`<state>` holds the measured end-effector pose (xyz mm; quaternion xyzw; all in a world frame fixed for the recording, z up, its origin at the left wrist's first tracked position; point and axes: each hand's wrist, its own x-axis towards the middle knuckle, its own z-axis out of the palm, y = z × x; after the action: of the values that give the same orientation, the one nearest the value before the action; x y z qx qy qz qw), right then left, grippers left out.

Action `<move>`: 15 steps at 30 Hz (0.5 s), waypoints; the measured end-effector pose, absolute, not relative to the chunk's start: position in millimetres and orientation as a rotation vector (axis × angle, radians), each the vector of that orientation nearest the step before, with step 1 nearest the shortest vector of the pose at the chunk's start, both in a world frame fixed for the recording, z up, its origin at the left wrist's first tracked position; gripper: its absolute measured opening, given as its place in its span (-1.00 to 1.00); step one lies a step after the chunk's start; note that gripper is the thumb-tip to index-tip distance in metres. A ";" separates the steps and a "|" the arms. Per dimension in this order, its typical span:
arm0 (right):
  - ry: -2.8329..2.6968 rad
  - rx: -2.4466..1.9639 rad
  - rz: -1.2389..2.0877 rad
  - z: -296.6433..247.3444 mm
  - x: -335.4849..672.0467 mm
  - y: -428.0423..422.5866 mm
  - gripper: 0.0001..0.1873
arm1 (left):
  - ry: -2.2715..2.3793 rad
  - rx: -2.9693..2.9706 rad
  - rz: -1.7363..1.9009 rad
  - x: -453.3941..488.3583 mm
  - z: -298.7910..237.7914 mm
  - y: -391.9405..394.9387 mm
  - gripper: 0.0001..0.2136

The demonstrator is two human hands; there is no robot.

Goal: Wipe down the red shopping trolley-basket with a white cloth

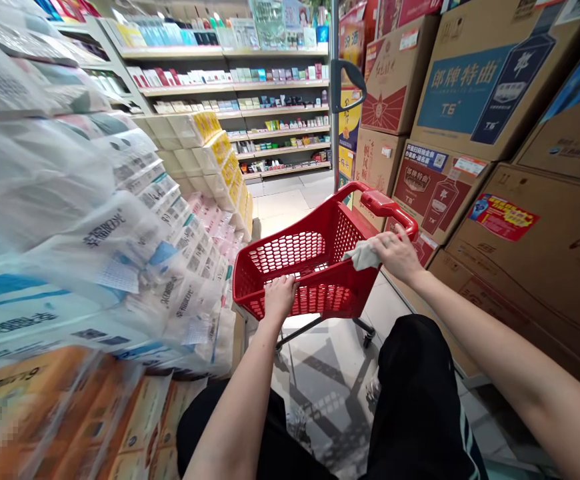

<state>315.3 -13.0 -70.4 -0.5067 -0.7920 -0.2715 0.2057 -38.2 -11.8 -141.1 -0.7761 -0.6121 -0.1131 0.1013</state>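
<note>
Red cart [320,303]: a plastic basket on a wheeled frame, its walls and bottom pierced with rows of slots and small holes, with nothing visible inside it.
Handle [381,203]: thick red bar arching over the far right corner.
Position: on the tiled floor [320,387] of a shop aisle, just ahead of the person's knees, between tissue packs [120,233] on the left and cartons [470,93] on the right.
Wheel [367,341]: a small black castor shows under the right side.
Left hand [280,297]: fingers curled over the near rim, clasping it.
Right hand [395,253]: closed around a cloth [363,255], holding it against the right rim below the handle.
Cloth: pale grey-white and crumpled, bunched at the fingertips.
Shelves [250,87]: at the aisle's far end, stocked with small boxes and bottles.
</note>
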 end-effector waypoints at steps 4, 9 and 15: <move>-1.973 -1.604 -0.747 -67.8 336.9 3.9 -0.64 | -1.843 -2.284 -0.328 -23.0 -141.3 -13.5 -0.73; -1.837 -1.563 -0.631 -87.3 303.0 2.2 -0.66 | -1.892 -2.256 -0.315 -8.5 -139.1 -14.9 -0.73; -2.016 -1.408 -0.534 -103.5 281.6 -13.6 -0.70 | -1.878 -2.257 -0.302 -7.1 -137.0 -16.0 -0.74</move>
<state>281.6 -13.6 -103.5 -0.5325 -0.7624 -0.2019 0.3073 -7.1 -16.0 -137.0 -0.7611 -0.6335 -0.1020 0.0949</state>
